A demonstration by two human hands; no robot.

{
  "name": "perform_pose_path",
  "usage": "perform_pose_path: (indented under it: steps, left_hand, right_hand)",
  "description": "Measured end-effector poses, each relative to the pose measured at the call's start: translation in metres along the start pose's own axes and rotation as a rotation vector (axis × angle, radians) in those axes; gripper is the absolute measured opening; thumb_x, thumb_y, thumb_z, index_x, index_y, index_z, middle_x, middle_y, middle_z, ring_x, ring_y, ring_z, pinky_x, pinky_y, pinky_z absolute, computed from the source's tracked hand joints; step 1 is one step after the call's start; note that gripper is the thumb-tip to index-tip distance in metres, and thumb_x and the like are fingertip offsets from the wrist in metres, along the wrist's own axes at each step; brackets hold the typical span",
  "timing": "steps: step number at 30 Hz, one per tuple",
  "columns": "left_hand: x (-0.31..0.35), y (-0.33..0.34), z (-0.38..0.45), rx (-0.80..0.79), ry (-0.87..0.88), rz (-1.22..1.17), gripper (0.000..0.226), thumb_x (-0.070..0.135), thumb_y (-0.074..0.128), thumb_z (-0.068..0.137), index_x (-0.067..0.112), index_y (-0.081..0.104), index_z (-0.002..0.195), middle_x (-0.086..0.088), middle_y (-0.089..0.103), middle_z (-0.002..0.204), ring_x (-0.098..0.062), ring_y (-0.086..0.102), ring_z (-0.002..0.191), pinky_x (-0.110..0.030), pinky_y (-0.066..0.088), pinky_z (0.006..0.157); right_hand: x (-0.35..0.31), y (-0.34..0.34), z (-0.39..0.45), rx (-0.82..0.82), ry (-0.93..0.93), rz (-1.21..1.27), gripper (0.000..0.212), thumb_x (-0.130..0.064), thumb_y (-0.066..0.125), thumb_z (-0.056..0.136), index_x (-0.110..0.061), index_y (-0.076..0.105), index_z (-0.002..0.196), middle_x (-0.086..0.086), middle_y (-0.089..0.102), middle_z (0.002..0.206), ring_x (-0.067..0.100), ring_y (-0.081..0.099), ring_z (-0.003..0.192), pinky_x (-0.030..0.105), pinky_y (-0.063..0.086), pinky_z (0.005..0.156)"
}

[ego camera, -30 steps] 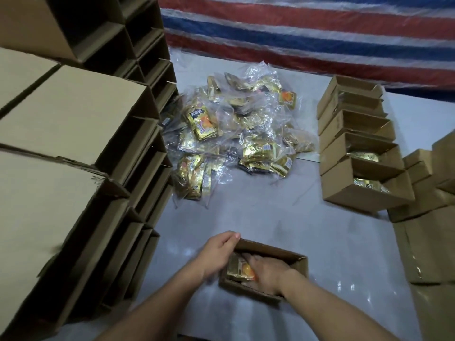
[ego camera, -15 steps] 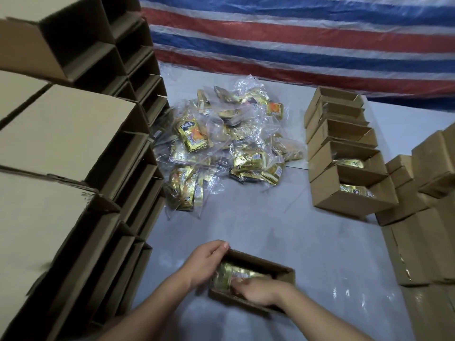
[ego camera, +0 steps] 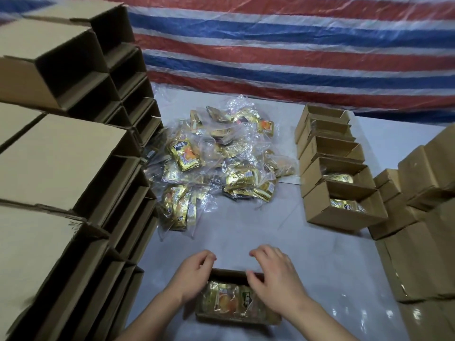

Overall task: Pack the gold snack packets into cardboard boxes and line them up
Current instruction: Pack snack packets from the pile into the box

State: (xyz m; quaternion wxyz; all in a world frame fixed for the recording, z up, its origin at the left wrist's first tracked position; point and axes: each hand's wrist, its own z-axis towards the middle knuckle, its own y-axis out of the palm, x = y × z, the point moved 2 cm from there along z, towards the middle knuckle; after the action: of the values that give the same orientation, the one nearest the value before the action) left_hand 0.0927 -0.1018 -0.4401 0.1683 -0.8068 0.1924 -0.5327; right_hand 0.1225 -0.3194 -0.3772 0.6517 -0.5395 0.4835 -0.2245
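Note:
A small open cardboard box (ego camera: 230,273) sits on the grey table right in front of me, with gold snack packets (ego camera: 225,300) in clear wrap lying inside. My left hand (ego camera: 190,275) grips the box's left end, fingers curled over its far corner. My right hand (ego camera: 277,279) covers the right end, thumb on the far rim and fingers curled past it. A loose pile of gold packets (ego camera: 216,166) lies at the table's middle. Further right stands a row of open boxes (ego camera: 342,219); the two nearest show gold packets inside.
Stacks of empty open-ended boxes (ego camera: 73,168) wall off the left side. Closed boxes (ego camera: 418,244) are piled along the right edge. A red, white and blue striped tarp (ego camera: 295,57) hangs behind the table. Bare grey tabletop (ego camera: 283,230) lies between my box and the row.
My right hand has come out of the box, where it was pressing the packets down, and now sits over the box's right end. My left hand stays at the left end.

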Motion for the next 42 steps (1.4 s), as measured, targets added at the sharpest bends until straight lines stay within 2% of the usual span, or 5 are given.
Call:
perform_pose_path:
  steps: [5,14,28,37,42]
  left_hand:
    - [0.060,0.003,0.068,0.157,0.164,0.159,0.016,0.031,0.046,0.098,0.028,0.060,0.091,0.009,0.065,0.089,-0.014,0.062,0.089,-0.033,0.048,0.079]
    - [0.160,0.028,0.267,0.088,0.349,0.994,0.071,0.037,0.051,0.091,0.010,0.022,0.149,-0.017,0.032,0.151,-0.033,0.032,0.138,-0.045,0.029,0.114]
    - [0.122,0.067,0.294,0.190,0.337,1.328,0.084,0.047,0.043,0.092,-0.001,0.007,0.151,-0.017,0.040,0.140,-0.031,0.044,0.124,-0.048,0.046,0.096]
    - [0.184,-0.003,0.222,0.158,0.260,0.139,0.020,0.040,0.041,0.094,0.022,0.046,0.086,-0.003,0.057,0.083,-0.018,0.054,0.073,-0.033,0.045,0.061]
    - [0.219,-0.028,0.165,0.033,0.066,-0.517,0.028,0.035,0.037,0.090,0.016,0.057,0.093,-0.007,0.069,0.101,-0.019,0.066,0.079,-0.031,0.049,0.057]
  right_hand:
    - [0.023,0.024,-0.004,-0.268,0.172,0.033,0.055,-0.060,0.033,0.097,-0.026,0.049,0.137,-0.006,0.054,0.134,0.016,0.052,0.124,0.030,0.040,0.102]
    - [0.101,-0.003,0.068,0.085,0.544,0.617,0.019,-0.034,0.051,0.099,-0.030,0.057,0.082,-0.011,0.063,0.083,0.007,0.059,0.085,0.017,0.042,0.073]
    - [0.147,-0.018,0.089,0.239,0.808,1.027,0.019,-0.026,0.052,0.100,-0.016,0.064,0.090,0.002,0.066,0.089,0.015,0.063,0.075,0.030,0.046,0.075]
    - [0.105,-0.037,0.111,0.301,0.820,1.273,0.020,-0.040,0.051,0.100,-0.022,0.059,0.100,0.005,0.062,0.114,0.016,0.060,0.100,0.035,0.045,0.083]
    - [0.067,-0.053,0.124,0.298,0.757,1.504,0.037,-0.057,0.043,0.097,-0.037,0.044,0.128,-0.006,0.048,0.131,0.021,0.051,0.121,0.041,0.041,0.099]
